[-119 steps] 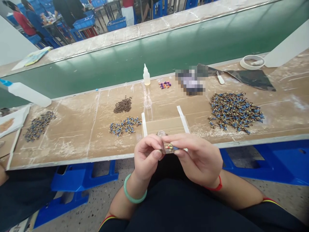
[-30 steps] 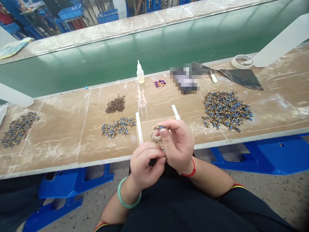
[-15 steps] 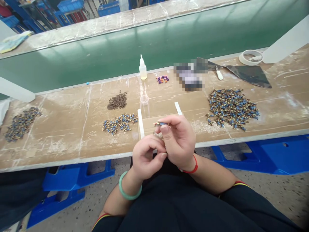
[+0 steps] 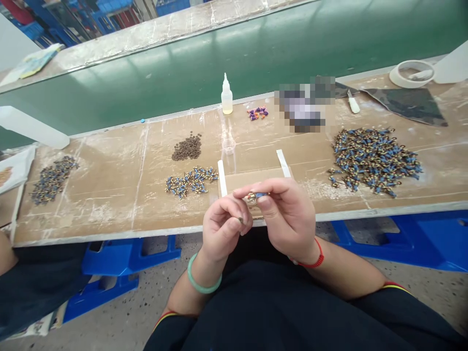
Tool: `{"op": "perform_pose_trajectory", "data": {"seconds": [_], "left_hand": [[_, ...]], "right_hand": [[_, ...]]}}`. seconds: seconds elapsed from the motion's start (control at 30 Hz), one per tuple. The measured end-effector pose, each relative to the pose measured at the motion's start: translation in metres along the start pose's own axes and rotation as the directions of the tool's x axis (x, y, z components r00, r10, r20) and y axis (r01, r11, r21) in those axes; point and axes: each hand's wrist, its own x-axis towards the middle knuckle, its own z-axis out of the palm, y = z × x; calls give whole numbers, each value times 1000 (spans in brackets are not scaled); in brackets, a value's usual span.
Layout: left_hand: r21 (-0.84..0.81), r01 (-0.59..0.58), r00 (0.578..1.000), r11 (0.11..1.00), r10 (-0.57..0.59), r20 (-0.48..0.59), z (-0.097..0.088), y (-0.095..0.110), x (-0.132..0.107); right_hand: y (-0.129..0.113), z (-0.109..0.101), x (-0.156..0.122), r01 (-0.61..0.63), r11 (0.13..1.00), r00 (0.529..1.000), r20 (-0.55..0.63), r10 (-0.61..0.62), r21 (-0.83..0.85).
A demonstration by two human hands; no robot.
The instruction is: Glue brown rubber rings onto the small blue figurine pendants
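Note:
Between thumb and fingers of my right hand (image 4: 290, 217) is a small blue-and-gold piece (image 4: 261, 195), held level above the near edge of the table. My left hand (image 4: 224, 224) is closed in a pinch on a small dark disc (image 4: 240, 220), just left of and below that piece. The two hands are close together. Beyond my left hand lies a pile of blue-and-gold pieces (image 4: 190, 182). A heap of small brown discs (image 4: 187, 148) sits behind it. At the right is a larger pile of blue-and-gold pieces (image 4: 376, 158).
A dropper bottle (image 4: 227, 100) stands at the back beside purple-and-orange pieces (image 4: 258, 113). A clear small cup (image 4: 229, 146), white strips (image 4: 222, 178), a white-handled knife (image 4: 353, 103) and a tape roll (image 4: 411, 74) are on the table. Another pile (image 4: 53, 180) lies left. A co-worker's arm (image 4: 6, 256) shows far left.
The view has shifted, so the table things appear further right. My left hand's fingers have turned, and the dark disc now shows in its pinch. The blue-and-gold piece stays in my right hand.

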Motion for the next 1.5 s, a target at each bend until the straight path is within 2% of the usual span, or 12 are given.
{"op": "perform_pose_trajectory", "data": {"seconds": [0.17, 0.43, 0.6, 0.8, 0.9, 0.97, 1.03, 1.13, 1.2, 1.3, 1.5], "left_hand": [[23, -38, 999, 999, 38, -7, 1, 0, -1], [109, -37, 998, 993, 43, -49, 3, 5, -3], [179, -85, 995, 980, 94, -45, 2, 6, -2], [182, -99, 994, 978, 106, -28, 2, 5, -2], [207, -119, 992, 971, 125, -15, -1, 4, -2], [218, -123, 992, 968, 129, -12, -6, 4, -4], [216, -119, 991, 969, 128, -28, -14, 5, -5], [210, -108, 988, 972, 128, -82, -27, 3, -9], [216, -92, 986, 972, 120, -119, -36, 0, -12], [256, -61, 983, 965, 102, -154, -46, -5, -18], [309, -44, 985, 950, 93, -144, -58, -11, -27]], "right_hand": [[1, -6, -1, 100, 995, 993, 54, -101, 23], [0, -10, 0, 207, 977, 965, 152, -214, 58], [0, -12, -1, 219, 974, 959, 172, -225, 50], [2, -11, -1, 225, 972, 957, 170, -234, 73], [4, -17, -1, 220, 974, 955, 191, -227, 58], [7, -28, -1, 197, 980, 960, 205, -190, -14], [12, -41, -1, 159, 975, 969, 214, -124, -155], [21, -60, -1, 157, 894, 961, 275, -39, -419], [26, -66, -1, 200, 824, 931, 364, 8, -530], [27, -65, 1, 251, 768, 885, 461, 64, -589], [18, -55, 7, 358, 677, 828, 554, 87, -642]]}}
